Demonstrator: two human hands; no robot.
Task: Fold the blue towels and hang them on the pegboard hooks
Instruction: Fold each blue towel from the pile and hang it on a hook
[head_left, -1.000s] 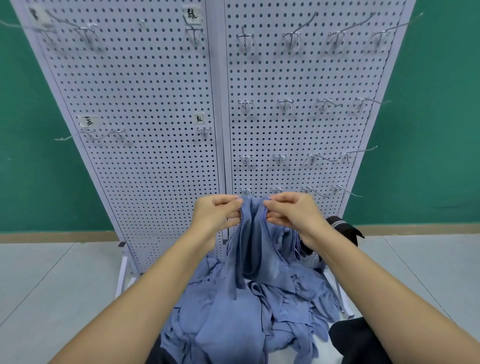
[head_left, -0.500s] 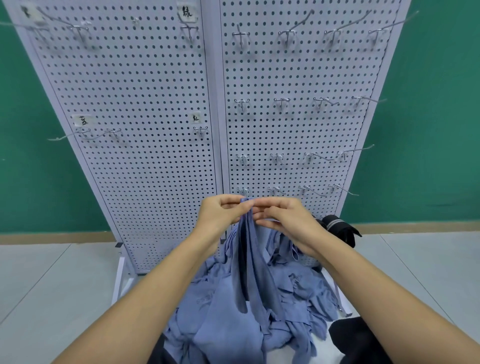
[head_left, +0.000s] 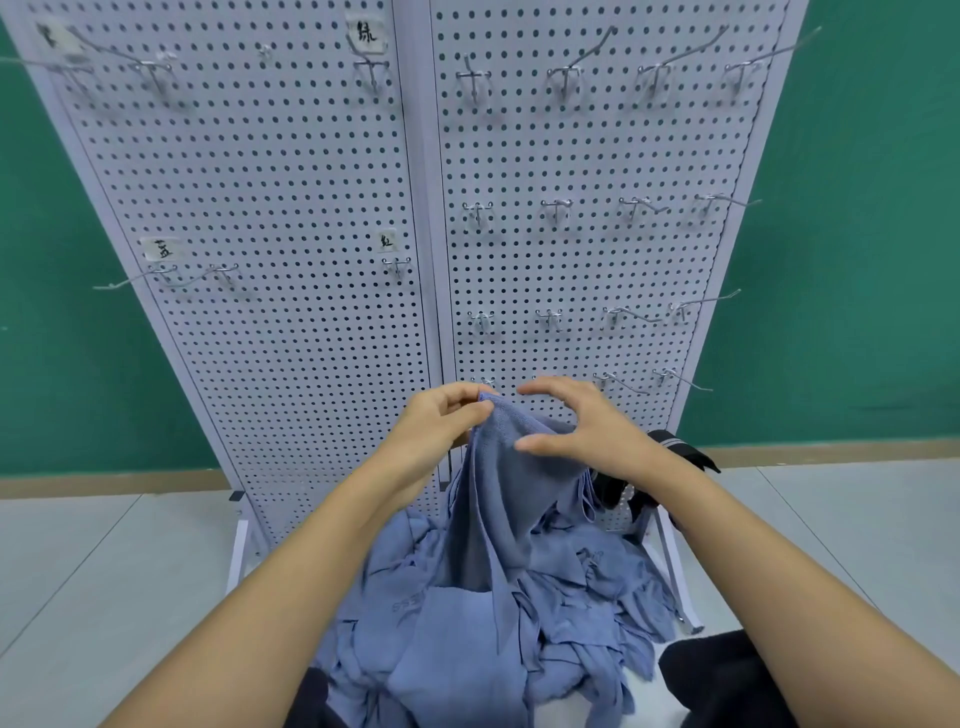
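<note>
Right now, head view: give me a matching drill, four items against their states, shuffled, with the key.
Things:
1. left hand
2. right hand
3. towel pile
4. pegboard hooks

States:
a. bare, nothing hung
b. pinches the top corner of the lifted towel
c. heaped below both hands
d. fingers spread, gripping nothing

Pairs: 1-b, 2-d, 3-c, 4-a.
</note>
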